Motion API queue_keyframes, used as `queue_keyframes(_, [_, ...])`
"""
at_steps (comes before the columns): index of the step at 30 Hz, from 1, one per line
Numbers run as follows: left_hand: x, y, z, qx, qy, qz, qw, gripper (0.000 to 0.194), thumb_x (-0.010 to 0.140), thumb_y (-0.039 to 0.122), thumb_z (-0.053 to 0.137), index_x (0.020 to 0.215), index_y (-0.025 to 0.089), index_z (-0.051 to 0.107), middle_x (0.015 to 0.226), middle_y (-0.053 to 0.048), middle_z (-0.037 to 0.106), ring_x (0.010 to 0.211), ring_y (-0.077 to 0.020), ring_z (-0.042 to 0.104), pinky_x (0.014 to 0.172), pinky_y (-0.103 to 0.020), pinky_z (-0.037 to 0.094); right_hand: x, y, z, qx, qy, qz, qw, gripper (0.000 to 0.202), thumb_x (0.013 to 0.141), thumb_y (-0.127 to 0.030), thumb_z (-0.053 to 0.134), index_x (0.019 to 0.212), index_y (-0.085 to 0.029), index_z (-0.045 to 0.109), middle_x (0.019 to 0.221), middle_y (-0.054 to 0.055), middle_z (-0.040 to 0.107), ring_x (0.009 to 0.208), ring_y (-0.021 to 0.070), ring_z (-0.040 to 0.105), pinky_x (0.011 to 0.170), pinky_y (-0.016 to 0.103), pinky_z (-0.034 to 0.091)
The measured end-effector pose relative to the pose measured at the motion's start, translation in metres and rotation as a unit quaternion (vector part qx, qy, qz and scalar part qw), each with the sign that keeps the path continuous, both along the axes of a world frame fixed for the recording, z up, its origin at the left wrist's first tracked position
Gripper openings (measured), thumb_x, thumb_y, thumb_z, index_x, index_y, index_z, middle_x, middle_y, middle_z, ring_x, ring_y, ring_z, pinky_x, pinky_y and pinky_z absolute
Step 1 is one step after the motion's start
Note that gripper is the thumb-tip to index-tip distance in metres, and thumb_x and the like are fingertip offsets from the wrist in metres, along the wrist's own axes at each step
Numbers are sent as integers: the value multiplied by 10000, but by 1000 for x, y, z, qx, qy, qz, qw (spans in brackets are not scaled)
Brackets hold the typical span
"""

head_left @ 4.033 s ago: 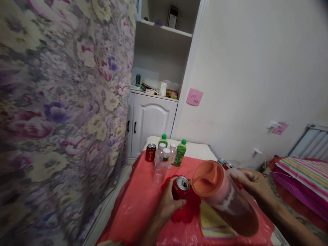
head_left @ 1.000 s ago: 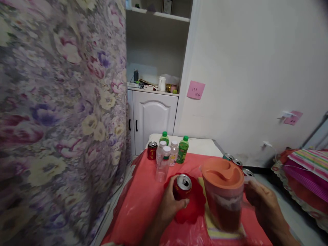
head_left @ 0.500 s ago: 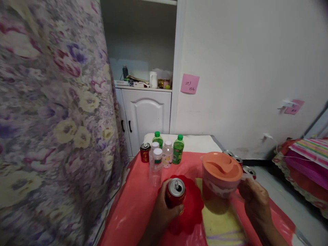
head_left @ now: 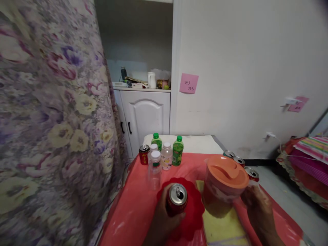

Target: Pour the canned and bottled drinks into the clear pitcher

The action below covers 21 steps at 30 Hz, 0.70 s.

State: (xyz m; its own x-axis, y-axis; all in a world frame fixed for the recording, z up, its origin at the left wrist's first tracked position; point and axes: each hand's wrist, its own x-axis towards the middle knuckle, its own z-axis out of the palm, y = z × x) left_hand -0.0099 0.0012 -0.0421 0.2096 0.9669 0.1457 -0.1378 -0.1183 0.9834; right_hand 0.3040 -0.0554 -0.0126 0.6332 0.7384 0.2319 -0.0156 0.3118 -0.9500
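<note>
L hand (head_left: 165, 217) reaches up from bottom edge, wrist low, fingers curled round the side of an open red can (head_left: 176, 200), thumb across its near side; can's about upright, top facing the cam, over a red scalloped tray (head_left: 196, 208). Can't tell if can's base touches tray. R hand (head_left: 258, 203) comes in from lower R, closed at the handle side of a clear pitcher (head_left: 220, 201) w/ orange lid & brownish liquid; finger detail's blurry. Pitcher leans a bit, above/at a yellow cloth (head_left: 222, 229) just R of tray; contact w/ cloth unclear. Tabletop (head_left: 128, 213) has a shiny red cover, w/ a pale strip at far end. Toward far L: a dark-topped red can (head_left: 144, 155), three clear bottles (head_left: 154, 172) w/ white caps, two green bottles (head_left: 177, 152) behind/beside them, all upright & grouped close. Three more cans (head_left: 252, 174) in a row past the pitcher, R edge, partly hidden. Room: floral curtain (head_left: 51, 119) on L; white cabinet (head_left: 146, 116) w/ black handles, white jug (head_left: 152, 80) & odds & ends on its ledge; pale wall w/ pink note (head_left: 189, 83); striped cloth (head_left: 314, 148) on magenta stack, far R, near grey floor.
</note>
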Motion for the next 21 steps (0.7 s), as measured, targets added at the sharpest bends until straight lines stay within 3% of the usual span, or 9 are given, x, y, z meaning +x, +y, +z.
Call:
queue_keyframes(3, [1,0,-1,4,18,4,1000,922,504,316,935,1342,221,561,1354,-156,658,1325,-431,549,1150,-545,386,2,-1,-3,18,36,-17,999,375,799,-595,699,751,-234,608,621,-20,520,535,157,429,497,290,356])
queue_keyframes(5, [2,0,0,11,27,7,1000,911,514,322,915,1339,212,543,1357,-163,648,1324,-426,547,1156,-556,368,3,-1,-5,14,1,-29,999,374,786,-583,717,777,-217,643,661,-5,565,589,168,475,542,288,393])
queue_keyframes(10, [3,-3,5,30,32,1,999,888,537,355,892,1328,196,522,1354,-174,639,1323,-423,547,1151,-554,372,6,-5,-14,-4,-43,-31,999,399,813,-541,717,1033,-212,670,948,33,682,882,224,610,769,295,476])
queue_keyframes(15, [1,-4,7,33,11,-18,999,846,557,325,884,1320,203,541,1345,-158,654,1312,-414,563,1147,-542,390,2,-15,-23,-33,-32,-23,999,532,774,-531,761,1191,-228,627,1169,62,690,1094,282,621,915,345,486])
queue_keyframes(21, [1,-3,8,31,-9,-35,999,845,576,307,881,1335,193,529,1361,-169,651,1324,-417,557,1154,-542,388,-2,-43,-31,-70,-46,-102,991,628,742,-581,750,1221,-203,602,1292,124,654,1181,362,609,950,421,509])
